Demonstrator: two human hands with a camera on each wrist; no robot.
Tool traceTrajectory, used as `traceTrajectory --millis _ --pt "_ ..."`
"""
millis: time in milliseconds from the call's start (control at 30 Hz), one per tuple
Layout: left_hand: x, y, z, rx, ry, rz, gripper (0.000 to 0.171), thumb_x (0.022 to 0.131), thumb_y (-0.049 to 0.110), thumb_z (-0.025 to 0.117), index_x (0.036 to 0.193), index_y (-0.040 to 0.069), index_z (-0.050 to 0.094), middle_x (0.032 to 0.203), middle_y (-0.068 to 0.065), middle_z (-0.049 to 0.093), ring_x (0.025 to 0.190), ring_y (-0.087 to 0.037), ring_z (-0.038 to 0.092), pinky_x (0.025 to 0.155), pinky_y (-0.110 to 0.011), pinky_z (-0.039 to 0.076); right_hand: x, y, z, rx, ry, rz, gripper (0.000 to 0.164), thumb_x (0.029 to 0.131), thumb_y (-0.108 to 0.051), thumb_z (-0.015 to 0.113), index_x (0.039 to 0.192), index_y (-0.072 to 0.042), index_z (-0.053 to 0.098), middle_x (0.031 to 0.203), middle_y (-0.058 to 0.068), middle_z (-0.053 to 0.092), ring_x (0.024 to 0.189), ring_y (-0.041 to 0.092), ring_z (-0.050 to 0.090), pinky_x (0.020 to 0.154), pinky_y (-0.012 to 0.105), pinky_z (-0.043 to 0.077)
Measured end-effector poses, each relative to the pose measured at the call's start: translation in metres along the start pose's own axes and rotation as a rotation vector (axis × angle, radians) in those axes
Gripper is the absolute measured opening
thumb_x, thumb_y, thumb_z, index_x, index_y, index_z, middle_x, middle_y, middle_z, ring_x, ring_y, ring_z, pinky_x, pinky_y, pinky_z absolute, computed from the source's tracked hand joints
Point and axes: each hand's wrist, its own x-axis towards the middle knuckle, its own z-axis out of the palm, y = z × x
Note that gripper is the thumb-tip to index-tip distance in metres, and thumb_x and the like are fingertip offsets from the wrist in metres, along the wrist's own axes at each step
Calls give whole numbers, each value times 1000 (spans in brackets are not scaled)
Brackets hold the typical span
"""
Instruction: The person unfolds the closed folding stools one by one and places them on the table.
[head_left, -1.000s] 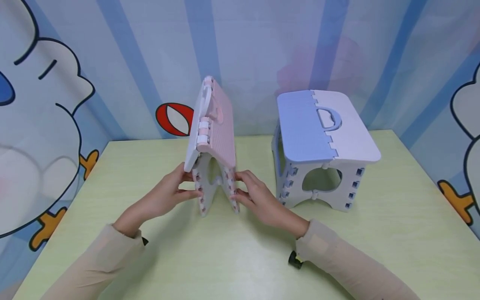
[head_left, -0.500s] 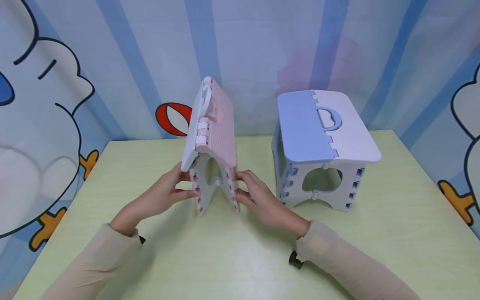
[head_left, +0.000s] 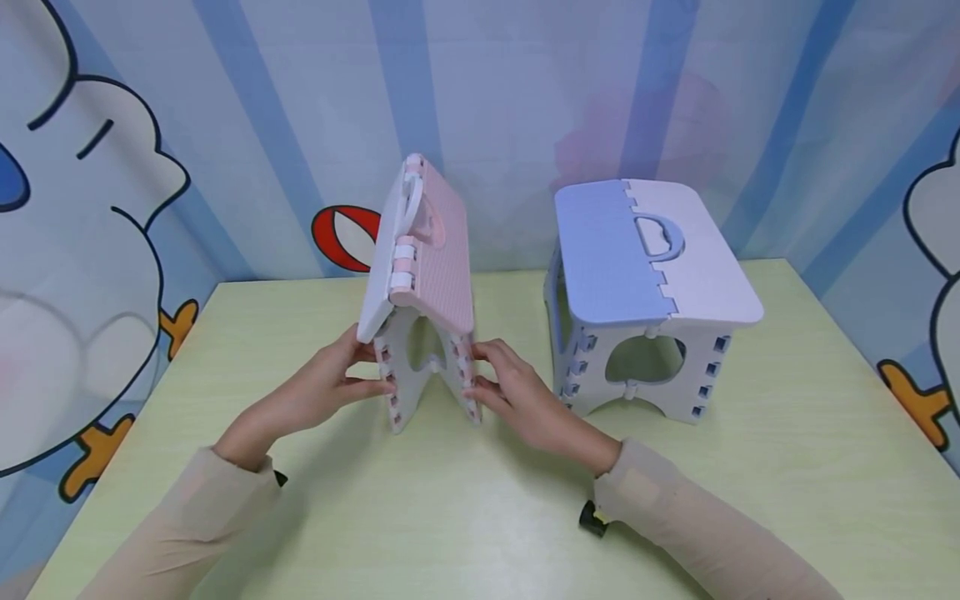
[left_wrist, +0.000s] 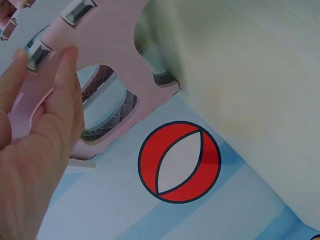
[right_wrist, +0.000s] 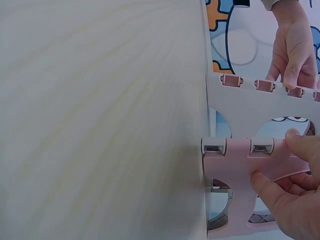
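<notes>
A pink and white folding stool (head_left: 442, 250) stands part-unfolded on the table, its seat halves sloping down from a raised hinge like a roof. My left hand (head_left: 318, 392) pinches the edge of its left leg panel, with the thumb at the front hinge edge and the fingers partly hidden behind. On the other side my right hand (head_left: 528, 400) pinches the right leg panel. In the left wrist view, thumb and fingers straddle the edge of a pink leg panel (left_wrist: 100, 30). The right wrist view has the pink leg panel (right_wrist: 235, 175) between thumb and fingers.
To the right stands a blue and white folding stool (head_left: 607, 267), fully unfolded with a flat seat. Both stools are on a pale green table (head_left: 480, 517). A striped cartoon curtain (head_left: 495, 125) hangs behind the table's back edge.
My left hand has moved slightly left with the left leg panel and seat half, so the pink stool spreads a little wider. My right hand has stayed nearly in place.
</notes>
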Motion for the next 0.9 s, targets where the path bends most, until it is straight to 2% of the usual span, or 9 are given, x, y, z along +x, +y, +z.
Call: traceTrajectory --millis 233,600,900 --pt "-1 0 -2 2 -2 -10 92 89 4 74 159 22 16 141 -10 45 124 -33 52 91 -45 55 -1 -1 -1 -6 5 1 43 99 -8 60 139 -3 43 139 9 44 133 22 46 101 26 44" --pt "-3 -2 -7 16 -4 -13 95 89 4 74 159 27 15 143 -9 45 126 -34 51 92 -45 54 0 2 -1 -14 5 -4 43 99 -8 60 138 -4 43 139 8 44 133 22 45 101 26 44" --pt "-5 -6 -11 14 -6 -11 92 89 5 74 158 26 17 143 -7 44 126 -33 51 92 -41 54 0 2 0 -32 -5 -1 42 100 -8 58 139 -5 41 139 8 43 135 21 43 102 24 43"
